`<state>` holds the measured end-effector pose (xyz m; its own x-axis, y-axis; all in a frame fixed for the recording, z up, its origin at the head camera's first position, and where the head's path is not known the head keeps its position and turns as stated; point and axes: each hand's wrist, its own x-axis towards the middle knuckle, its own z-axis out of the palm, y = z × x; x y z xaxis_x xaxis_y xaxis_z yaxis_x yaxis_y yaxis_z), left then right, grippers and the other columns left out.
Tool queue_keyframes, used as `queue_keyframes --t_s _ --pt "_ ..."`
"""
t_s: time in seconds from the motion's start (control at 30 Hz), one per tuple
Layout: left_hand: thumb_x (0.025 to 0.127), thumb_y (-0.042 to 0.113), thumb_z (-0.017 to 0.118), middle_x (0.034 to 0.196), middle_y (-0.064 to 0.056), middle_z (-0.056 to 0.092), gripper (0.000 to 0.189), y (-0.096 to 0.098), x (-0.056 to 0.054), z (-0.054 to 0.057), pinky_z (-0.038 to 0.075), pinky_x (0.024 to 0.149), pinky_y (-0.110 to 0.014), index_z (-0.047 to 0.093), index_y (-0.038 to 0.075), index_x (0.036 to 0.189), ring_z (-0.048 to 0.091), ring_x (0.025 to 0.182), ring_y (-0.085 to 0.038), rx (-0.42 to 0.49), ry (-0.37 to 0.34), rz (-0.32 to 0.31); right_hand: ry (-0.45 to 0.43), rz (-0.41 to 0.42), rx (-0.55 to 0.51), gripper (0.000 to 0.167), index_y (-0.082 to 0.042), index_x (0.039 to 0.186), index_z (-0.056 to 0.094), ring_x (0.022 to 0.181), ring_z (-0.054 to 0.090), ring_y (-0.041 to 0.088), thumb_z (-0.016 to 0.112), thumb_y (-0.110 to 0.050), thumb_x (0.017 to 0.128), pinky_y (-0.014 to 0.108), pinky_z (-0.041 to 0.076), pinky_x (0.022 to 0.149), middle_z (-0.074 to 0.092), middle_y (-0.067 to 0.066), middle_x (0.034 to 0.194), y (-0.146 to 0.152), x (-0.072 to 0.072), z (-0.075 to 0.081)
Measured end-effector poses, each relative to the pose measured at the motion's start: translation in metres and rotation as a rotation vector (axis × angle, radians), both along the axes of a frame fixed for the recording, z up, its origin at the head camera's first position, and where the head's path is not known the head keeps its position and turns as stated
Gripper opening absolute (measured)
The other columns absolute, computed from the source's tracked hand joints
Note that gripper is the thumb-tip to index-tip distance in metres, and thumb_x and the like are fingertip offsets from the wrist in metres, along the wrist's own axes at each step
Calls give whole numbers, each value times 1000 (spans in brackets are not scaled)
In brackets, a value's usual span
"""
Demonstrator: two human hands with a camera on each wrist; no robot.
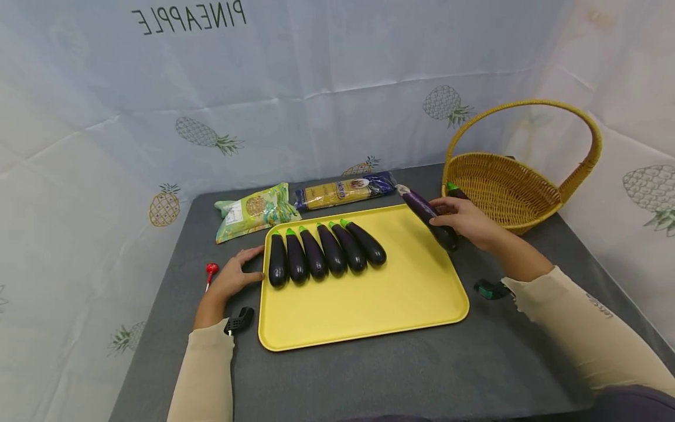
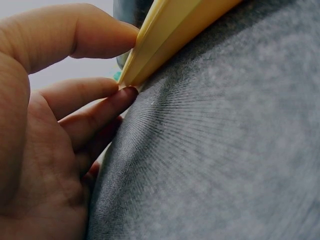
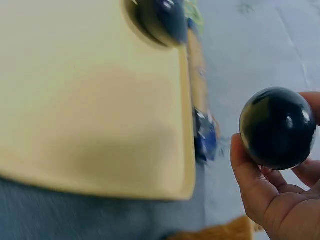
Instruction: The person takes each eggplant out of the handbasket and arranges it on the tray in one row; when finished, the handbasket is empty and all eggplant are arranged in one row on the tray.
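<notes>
My right hand point(image 1: 466, 221) grips a dark purple eggplant point(image 1: 424, 214) above the tray's back right corner, its pale end pointing to the back left. In the right wrist view the eggplant's round end point(image 3: 277, 129) faces the camera, with fingers and thumb about it. My left hand point(image 1: 239, 275) touches the left edge of a yellow tray point(image 1: 364, 316), thumb and fingertips spread along the rim. In the left wrist view its thumb point(image 2: 100, 32) and fingertips meet the tray rim point(image 2: 155, 40). Several eggplants point(image 1: 333, 251) with green stems lie side by side in the tray's back left part.
A wicker basket point(image 1: 501, 184) with a tall handle stands at the back right; another eggplant point(image 1: 456, 190) shows at its left side. Behind the tray lie a green snack bag point(image 1: 253, 212) and a pasta packet point(image 1: 343, 190). A red lollipop point(image 1: 212, 268) lies left of the tray.
</notes>
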<state>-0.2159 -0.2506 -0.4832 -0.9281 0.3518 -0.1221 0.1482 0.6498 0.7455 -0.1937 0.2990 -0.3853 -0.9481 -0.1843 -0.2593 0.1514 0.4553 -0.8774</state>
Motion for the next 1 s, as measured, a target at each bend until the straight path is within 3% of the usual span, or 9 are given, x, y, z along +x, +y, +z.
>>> queue_keyframes --t_s 0.4,0.63,1.0 --pt "79 19 75 147 -23 40 77 1 1 1 8 110 -65 43 6 148 8 143 -47 3 13 -10 -72 20 -25 56 -2 142 45 123 43 36 65 -19 93 54 38 100 44 22 135 -39 -12 -47" --pt "79 20 75 147 -22 41 76 0 2 -1 8 110 -65 44 7 147 8 143 -47 -8 14 -1 -66 35 1 54 -3 139 49 112 50 32 67 -19 91 43 44 91 50 20 127 -61 -23 -64" --pt "79 21 75 148 -21 40 76 2 0 1 8 110 -66 44 8 148 8 143 -47 -23 8 6 7 57 163 49 -6 133 56 106 53 32 68 -24 89 45 45 89 55 17 119 -82 -36 -64"
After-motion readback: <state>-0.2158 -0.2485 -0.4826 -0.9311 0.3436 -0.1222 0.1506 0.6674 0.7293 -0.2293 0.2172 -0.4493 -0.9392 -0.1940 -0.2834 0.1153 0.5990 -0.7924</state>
